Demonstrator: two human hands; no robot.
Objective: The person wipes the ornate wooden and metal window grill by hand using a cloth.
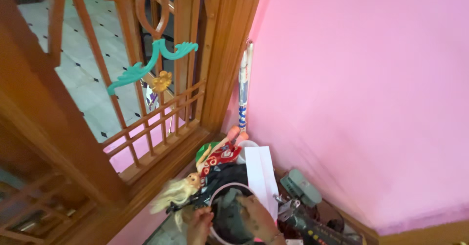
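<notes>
At the bottom edge of the head view both my hands are on a round pink-rimmed container (218, 192) stuffed with dark grey cloth (229, 215). My left hand (199, 224) grips the container's near left rim. My right hand (258, 216), with a bangle at the wrist, is closed on the dark cloth at the top. A blonde-haired doll (183, 189) in a red patterned dress lies just left of and behind the container, its legs pointing up towards the corner.
A white folded paper (260, 172) stands behind the container. A grey tool (299, 186) and dark metal parts (312, 228) lie to the right. A rolled tube (244, 86) hangs in the corner between the pink wall (361, 93) and a wooden window grille (161, 113).
</notes>
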